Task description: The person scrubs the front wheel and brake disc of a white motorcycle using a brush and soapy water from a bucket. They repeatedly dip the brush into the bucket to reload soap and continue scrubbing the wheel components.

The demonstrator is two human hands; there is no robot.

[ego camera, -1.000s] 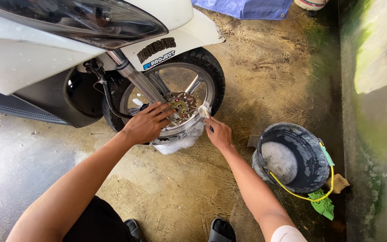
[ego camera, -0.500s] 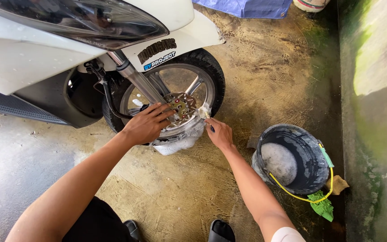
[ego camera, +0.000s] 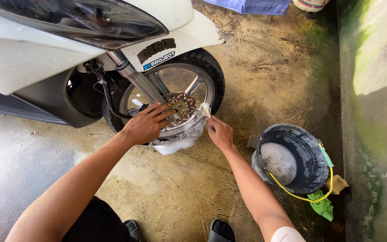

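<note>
White scooter (ego camera: 45, 58) on the left, front wheel (ego camera: 175, 96) down on the wet concrete floor (ego camera: 157, 192). Left hand (ego camera: 146, 124) lies open, fingers spread flat against the wheel beside the brake disc (ego camera: 181, 107). Foam (ego camera: 178, 142) piles under the rim. Right hand (ego camera: 220, 133) is closed around a small brush (ego camera: 206, 110), its soapy head touching the rim's right side. Further right, a grey bucket (ego camera: 312, 154) of suds, yellow handle, stands near the mossy wall (ego camera: 377, 89).

Bare forearms — white sleeve edge (ego camera: 286, 235), dark sandals (ego camera: 221, 231).
</note>
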